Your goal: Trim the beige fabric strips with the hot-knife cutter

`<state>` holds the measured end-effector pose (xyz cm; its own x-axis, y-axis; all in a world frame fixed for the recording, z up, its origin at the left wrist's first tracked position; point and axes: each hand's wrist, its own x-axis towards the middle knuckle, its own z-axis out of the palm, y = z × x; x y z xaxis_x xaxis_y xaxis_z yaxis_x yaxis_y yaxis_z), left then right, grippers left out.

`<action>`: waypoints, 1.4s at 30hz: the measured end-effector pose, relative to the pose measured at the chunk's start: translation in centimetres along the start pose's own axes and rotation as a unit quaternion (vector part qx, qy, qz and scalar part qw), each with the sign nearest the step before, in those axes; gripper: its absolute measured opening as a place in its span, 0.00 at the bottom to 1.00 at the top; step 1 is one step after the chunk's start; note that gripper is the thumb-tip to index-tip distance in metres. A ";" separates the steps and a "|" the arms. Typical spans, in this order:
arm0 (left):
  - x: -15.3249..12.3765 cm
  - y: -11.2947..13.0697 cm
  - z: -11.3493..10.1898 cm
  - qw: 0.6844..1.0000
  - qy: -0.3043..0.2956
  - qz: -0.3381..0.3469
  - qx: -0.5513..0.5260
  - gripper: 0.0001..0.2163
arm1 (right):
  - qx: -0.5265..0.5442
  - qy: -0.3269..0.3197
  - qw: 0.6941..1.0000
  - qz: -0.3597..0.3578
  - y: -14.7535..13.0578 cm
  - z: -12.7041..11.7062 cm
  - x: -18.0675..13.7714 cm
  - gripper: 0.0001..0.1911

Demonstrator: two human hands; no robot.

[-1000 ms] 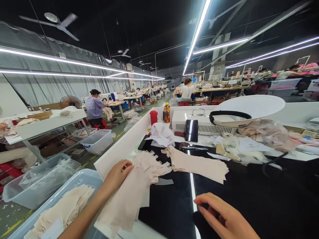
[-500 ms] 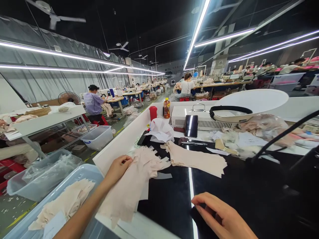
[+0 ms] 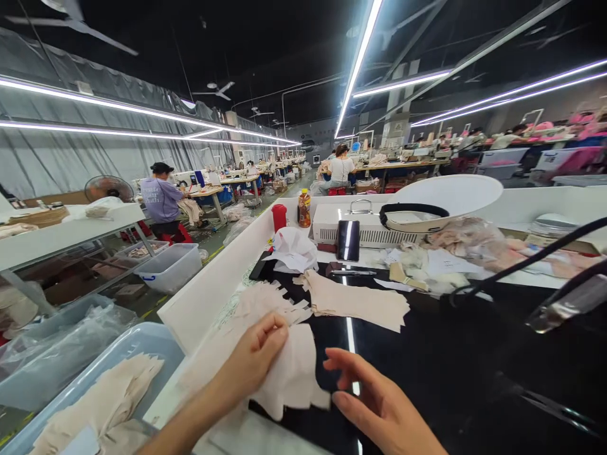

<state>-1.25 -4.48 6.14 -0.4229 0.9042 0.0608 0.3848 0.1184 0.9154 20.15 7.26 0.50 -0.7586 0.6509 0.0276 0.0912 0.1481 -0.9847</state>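
My left hand (image 3: pixel 258 354) is closed in a pinch on the upper edge of a cream fabric piece (image 3: pixel 298 370), which hangs and spreads over the left edge of the black tabletop (image 3: pixel 455 360). Just to the right, my right hand (image 3: pixel 379 404) has its thumb and fingers apart, holding nothing, close to the fabric's right edge. Behind my left hand lies a loose pile of cream fabric pieces (image 3: pixel 263 298), partly covered by the hand. A neater stack of cream pieces (image 3: pixel 358 305) rests flat beyond both hands.
Left of the table stands a blue bin (image 3: pixel 164 338) with more cream pieces. Farther back are a phone (image 3: pixel 348 240), a pen (image 3: pixel 353 272), a drink bottle (image 3: pixel 304 208) and a white slotted box (image 3: pixel 327 221). A slim metal tool (image 3: pixel 559 407) lies right. Co-workers sit at distant tables.
My left hand has moved right from the pile, bringing a fabric piece with it. My right hand has moved up and left, fingers spreading. The view has turned slightly right.
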 end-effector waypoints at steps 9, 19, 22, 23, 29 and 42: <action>0.8 -1.0 6.7 0.985 -0.145 0.002 -0.089 0.21 | 0.231 -0.134 0.961 0.072 1.4 0.9 -1.2 0.29; 1.6 0.1 8.4 0.990 -0.136 0.014 -0.035 0.17 | 0.065 -0.119 0.982 0.129 -0.1 -0.2 -2.5 0.05; 2.1 -0.5 8.8 0.992 -0.114 0.009 -0.043 0.18 | 0.036 -0.123 0.986 0.109 0.2 -0.5 -2.6 0.05; 2.2 -0.8 8.9 0.992 -0.114 0.002 -0.050 0.19 | 0.029 -0.128 0.986 0.105 0.3 -0.7 -2.7 0.05; 3.1 -0.2 8.2 0.991 -0.102 0.087 -0.004 0.16 | -0.090 -0.103 0.988 0.070 0.0 -2.8 -2.4 0.03; 0.0 -2.5 10.8 0.767 -0.153 0.515 0.350 0.12 | -0.532 0.102 0.833 -0.113 2.6 -8.5 0.2 0.34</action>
<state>6.62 -0.33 -0.46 0.5723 0.7080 0.4137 0.7777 -0.6287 0.0002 25.70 14.05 -0.55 -0.7176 0.6148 0.3272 0.5640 0.7886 -0.2449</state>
